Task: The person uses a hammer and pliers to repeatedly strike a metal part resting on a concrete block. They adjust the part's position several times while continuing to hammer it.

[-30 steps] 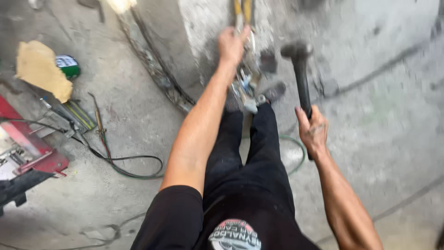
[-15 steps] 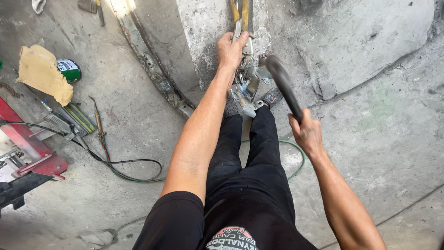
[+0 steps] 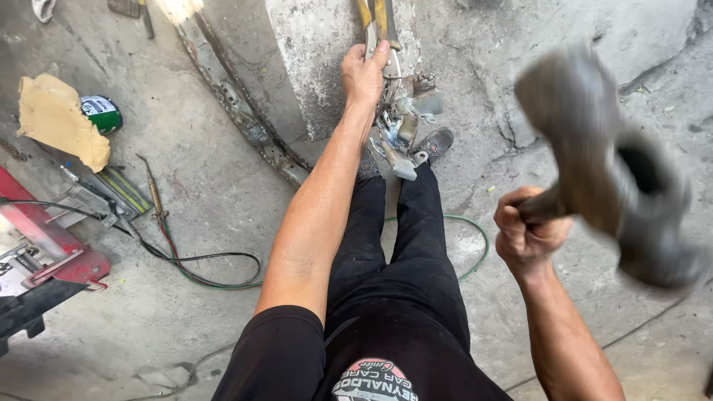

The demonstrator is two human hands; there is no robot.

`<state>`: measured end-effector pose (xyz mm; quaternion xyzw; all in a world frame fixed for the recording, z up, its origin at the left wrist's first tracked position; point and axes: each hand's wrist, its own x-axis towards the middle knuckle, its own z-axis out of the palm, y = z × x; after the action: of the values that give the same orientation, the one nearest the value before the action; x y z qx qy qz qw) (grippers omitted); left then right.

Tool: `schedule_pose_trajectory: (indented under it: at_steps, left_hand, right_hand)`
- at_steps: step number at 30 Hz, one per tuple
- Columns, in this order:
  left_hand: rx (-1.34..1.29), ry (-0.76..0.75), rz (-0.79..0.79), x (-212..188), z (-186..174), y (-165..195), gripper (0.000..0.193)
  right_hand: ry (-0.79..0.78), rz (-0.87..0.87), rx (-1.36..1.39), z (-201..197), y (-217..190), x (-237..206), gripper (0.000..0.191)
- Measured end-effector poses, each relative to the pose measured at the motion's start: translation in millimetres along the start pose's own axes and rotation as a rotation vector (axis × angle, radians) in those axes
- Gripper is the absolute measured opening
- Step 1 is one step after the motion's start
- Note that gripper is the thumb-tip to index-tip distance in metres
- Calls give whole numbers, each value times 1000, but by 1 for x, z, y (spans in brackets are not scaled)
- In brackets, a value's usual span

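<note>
Hammer (image 3: 616, 171) now raised, blurred, in R hand (image 3: 529, 232); dark head.

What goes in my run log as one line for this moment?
left hand: grips yellow-handled tool | right hand: hammer raised, blurred | metal piece at feet

My right hand (image 3: 529, 236) on a dull dark metal hammer (image 3: 609, 167), left hand (image 3: 364, 74) by shiny bent sheet metal (image 3: 397, 137), rough matt concrete floor (image 3: 208, 186), torn cardboard (image 3: 56, 119).
</note>
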<state>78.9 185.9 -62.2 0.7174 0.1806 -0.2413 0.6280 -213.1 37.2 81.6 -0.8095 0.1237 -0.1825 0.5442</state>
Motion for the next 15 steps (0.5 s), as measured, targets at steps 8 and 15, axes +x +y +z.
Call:
schedule_pose_trajectory:
  at_steps: [8,15]
  left_hand:
    - [24,9,54,3,0,8,28]
    - [-63,-117,52,0,-11,3,25]
  right_hand:
    - [-278,467,-540,27,53,12,35]
    - [-107,292,-316,-4,-19,17,28]
